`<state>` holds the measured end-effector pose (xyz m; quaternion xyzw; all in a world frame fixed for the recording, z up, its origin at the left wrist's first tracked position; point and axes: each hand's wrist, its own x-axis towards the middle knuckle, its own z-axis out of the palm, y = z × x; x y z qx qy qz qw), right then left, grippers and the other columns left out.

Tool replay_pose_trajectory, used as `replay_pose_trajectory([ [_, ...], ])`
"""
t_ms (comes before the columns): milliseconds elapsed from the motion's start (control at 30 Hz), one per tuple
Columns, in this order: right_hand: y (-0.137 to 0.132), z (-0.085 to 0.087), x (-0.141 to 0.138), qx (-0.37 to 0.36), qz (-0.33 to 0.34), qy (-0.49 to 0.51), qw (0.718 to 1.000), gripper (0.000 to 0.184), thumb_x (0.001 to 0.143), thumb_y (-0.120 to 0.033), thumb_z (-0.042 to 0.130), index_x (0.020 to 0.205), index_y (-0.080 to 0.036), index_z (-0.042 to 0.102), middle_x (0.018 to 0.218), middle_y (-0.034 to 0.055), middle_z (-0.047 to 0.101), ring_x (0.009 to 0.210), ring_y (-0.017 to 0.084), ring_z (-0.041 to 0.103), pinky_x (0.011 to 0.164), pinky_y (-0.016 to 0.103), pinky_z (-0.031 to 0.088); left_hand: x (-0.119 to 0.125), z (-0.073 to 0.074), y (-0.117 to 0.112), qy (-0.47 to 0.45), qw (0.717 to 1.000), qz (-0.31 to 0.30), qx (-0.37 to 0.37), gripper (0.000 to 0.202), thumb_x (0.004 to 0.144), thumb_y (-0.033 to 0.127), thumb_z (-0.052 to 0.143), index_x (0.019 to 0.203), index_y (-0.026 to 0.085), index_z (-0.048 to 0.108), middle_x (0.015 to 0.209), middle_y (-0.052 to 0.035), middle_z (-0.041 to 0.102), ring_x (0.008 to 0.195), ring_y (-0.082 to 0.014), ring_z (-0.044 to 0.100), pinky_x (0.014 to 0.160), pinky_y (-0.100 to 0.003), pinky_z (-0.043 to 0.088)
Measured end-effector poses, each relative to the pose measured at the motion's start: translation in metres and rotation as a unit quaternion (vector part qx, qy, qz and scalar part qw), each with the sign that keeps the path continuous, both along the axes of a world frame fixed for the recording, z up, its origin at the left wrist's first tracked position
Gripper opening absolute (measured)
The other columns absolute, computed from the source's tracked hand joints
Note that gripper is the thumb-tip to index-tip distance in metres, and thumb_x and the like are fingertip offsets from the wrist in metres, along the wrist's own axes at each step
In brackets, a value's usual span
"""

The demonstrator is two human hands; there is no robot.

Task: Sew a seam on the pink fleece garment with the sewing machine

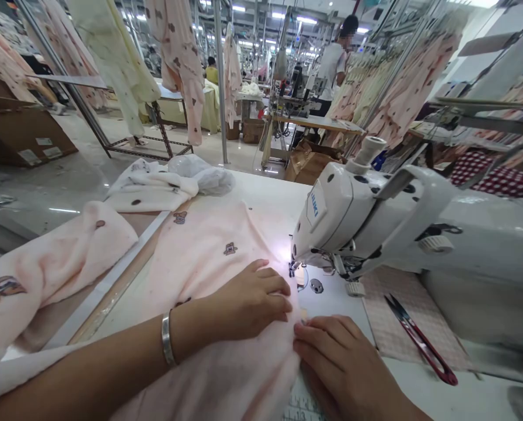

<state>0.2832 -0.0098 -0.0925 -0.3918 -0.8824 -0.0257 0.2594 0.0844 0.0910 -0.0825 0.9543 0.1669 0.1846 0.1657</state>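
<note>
The right hand (340,356) is laid nearest the camera with fingers curled, its fingertips pinching the edge of the pink garment (209,263), while the left hand (248,301), a bracelet (167,339) on its wrist, is pressed flat and half-curled on the same cloth. The garment is spread on the table (270,199) just before the sewing machine (375,222); red-handled snips (419,339) lie to the right. Farther off, folded pieces (150,187) are piled at the table's edge.

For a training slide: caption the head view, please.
Both hands, left hand and right hand, press pink fabric flat beside the sewing machine.
</note>
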Motion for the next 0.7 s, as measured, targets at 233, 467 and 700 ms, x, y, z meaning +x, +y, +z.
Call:
replay_pose_trajectory([
  [233,0.021,0.003,0.004,0.010,-0.002,-0.021,1.000,0.019,0.086,-0.011,0.046,0.093,-0.016,0.063,0.099,0.0046,0.065,0.087,0.019,0.052,0.075,0.035,0.037,0.005,-0.001,0.024,0.017,0.999,-0.001,0.041,0.020,0.094,0.023,0.043,0.097,0.021,0.063,0.107,-0.0027,0.061,0.100,-0.0154,0.052,0.102,-0.037,0.024],
  [467,0.052,-0.005,0.009,0.033,-0.076,-0.073,0.994,0.020,0.088,-0.017,0.044,0.097,-0.017,0.062,0.084,0.0071,0.062,0.085,0.022,0.054,0.077,0.037,0.043,0.015,-0.006,0.063,-0.004,0.997,0.037,0.063,0.016,0.091,0.026,0.051,0.083,0.021,0.065,0.088,0.0002,0.060,0.087,-0.0132,0.052,0.086,-0.028,0.035],
  [700,0.052,0.002,0.002,0.039,-0.080,-0.082,0.993,0.023,0.089,-0.017,0.042,0.102,-0.015,0.061,0.086,0.0102,0.064,0.078,0.022,0.058,0.071,0.039,0.048,0.020,-0.007,0.069,0.009,0.988,0.126,0.088,0.016,0.089,0.028,0.052,0.099,0.020,0.062,0.110,-0.0064,0.058,0.106,-0.0217,0.050,0.098,-0.040,0.031],
])
